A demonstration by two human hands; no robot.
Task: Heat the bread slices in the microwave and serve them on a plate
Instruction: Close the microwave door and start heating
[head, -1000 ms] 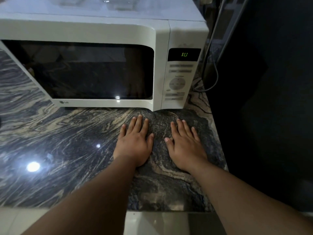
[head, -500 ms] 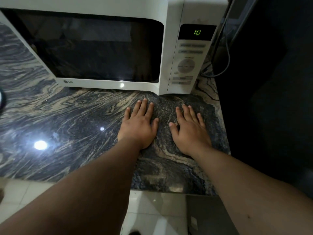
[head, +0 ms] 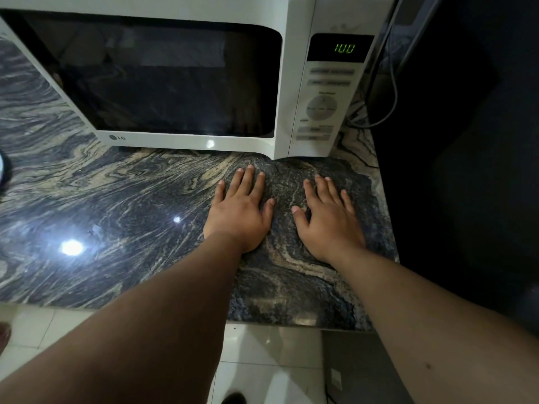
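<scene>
Left hand (head: 240, 212) flat on the countertop (head: 116, 205), palm down, fingers straight and slightly spread, thumb out toward the other hand, holding nothing. Right hand (head: 329, 220) flat on the same stone just beside it, palm down, fingers fanned a little wider, thumb pointing inward, equally empty. Thumbs near each other but apart, a strip of dark veined stone between them. Both forearms bare, reaching in from the bottom edge and converging toward the hands, wrists nearly level with the surface. Fingertips of the left hand close to the front edge of the microwave (head: 186, 141), not touching it; fingertips of the right hand just below the control panel (head: 323, 109), also apart from it.

Microwave standing on the countertop, white, door (head: 163, 80) closed, window dark. Bread slices not discernible; possibly behind the dark glass, but only reflections visible there. Green display (head: 344, 48) reading 100. A round dial and flat buttons below the display, labels too blurred to read. A grey cable (head: 390, 91) looping down behind the right side of the microwave. Bright light reflections on the polished stone to the left of the hands. Pale floor tiles (head: 262, 368) below the counter edge
</scene>
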